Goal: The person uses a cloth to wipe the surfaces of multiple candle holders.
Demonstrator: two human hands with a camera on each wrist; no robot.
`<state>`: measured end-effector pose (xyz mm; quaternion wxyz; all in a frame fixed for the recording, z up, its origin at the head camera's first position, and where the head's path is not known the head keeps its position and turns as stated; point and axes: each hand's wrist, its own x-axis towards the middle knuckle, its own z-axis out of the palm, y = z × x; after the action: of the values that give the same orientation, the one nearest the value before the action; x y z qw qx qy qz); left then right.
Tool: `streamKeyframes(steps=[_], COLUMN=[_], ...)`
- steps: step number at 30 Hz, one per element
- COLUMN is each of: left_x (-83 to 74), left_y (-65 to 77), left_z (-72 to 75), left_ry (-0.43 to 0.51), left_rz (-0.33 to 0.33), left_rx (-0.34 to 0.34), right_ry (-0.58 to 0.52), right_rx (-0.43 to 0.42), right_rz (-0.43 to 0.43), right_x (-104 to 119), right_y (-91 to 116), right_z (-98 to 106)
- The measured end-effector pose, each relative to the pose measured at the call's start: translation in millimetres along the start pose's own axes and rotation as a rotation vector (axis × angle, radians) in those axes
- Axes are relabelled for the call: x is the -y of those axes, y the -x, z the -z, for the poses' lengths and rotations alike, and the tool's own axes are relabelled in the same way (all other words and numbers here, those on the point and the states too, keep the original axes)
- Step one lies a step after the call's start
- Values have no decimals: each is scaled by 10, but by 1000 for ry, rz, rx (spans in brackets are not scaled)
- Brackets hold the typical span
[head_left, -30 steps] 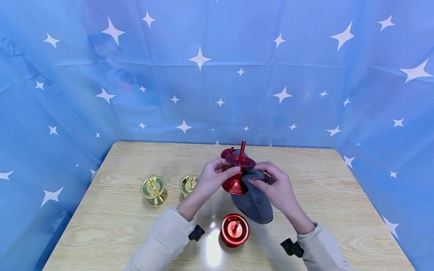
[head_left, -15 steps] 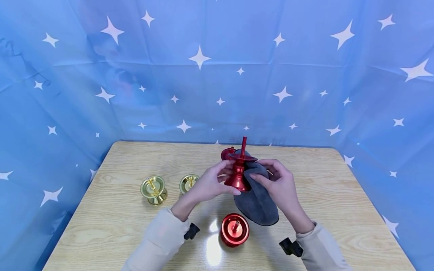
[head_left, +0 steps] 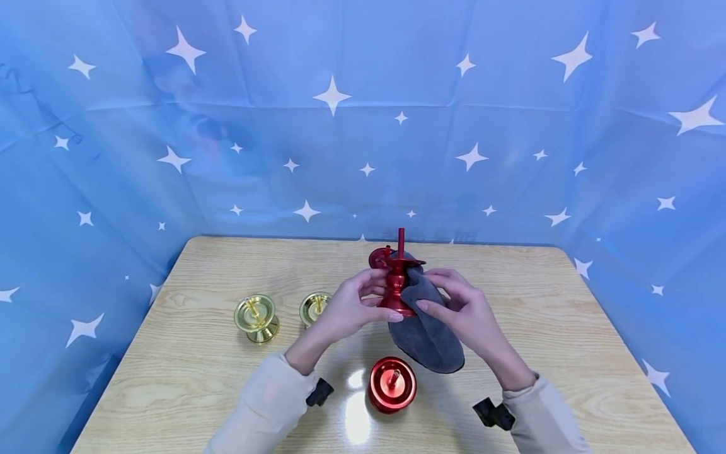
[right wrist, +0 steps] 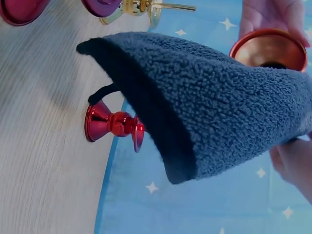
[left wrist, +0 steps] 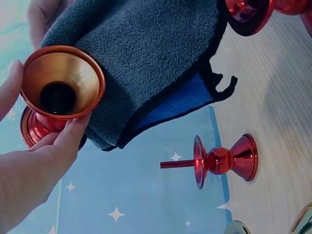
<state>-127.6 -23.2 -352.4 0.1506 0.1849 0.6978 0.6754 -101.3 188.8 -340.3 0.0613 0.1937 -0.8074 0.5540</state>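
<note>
A red metal candlestick (head_left: 396, 287) with a long spike is held upright above the table by my left hand (head_left: 350, 306), fingers and thumb around its base and stem. In the left wrist view the candlestick's hollow copper-coloured underside (left wrist: 62, 80) faces the camera. My right hand (head_left: 462, 309) pinches a dark grey cloth (head_left: 431, 337), which touches the candlestick's right side and hangs below it. The right wrist view shows the cloth (right wrist: 209, 102) with its black edging, covering part of the right hand (right wrist: 295, 163). Some right fingertips are hidden behind the cloth.
Another red candlestick (head_left: 392, 386) stands near the table's front, below the cloth. A further red candlestick (head_left: 379, 257) stands behind the held one, partly hidden. Two gold candlesticks stand to the left, one apart (head_left: 256, 318) and one (head_left: 314, 308) beside my left wrist. Starry blue curtains border the table.
The held candlestick has gone from tilted to about upright. My left thumb has shifted down from its stem to its base. The cloth has moved slightly at the candlestick's right side.
</note>
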Motion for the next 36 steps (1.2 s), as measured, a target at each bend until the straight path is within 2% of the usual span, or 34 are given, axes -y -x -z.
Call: streamKeyframes(steps=[7, 11, 16, 20, 24, 27, 32, 36], left_x=[2, 7, 5, -3, 4, 23, 46, 38], left_y=[8, 2, 2, 8, 13, 16, 28, 47], left_z=[-10, -12, -22, -32, -26, -2, 65, 106], left_ry=[22, 10, -105, -262, -323, -257, -42, 82], left_rz=[3, -6, -21, -43, -59, -47, -5, -3], left_rx=[-5, -4, -13, -41, -46, -15, 65, 120], right_ry=[13, 38, 114, 183, 226, 204, 123, 63], right_rx=[9, -18, -74, -96, -113, -110, -94, -86], right_rz=[-170, -192, -118, 12, 103, 92, 10, -55], right_x=[36, 31, 51, 86, 97, 80, 10, -47], right_y=[7, -3, -26, -35, -27, -11, 16, 32], right_z=[42, 32, -16, -70, -104, -106, -75, -44])
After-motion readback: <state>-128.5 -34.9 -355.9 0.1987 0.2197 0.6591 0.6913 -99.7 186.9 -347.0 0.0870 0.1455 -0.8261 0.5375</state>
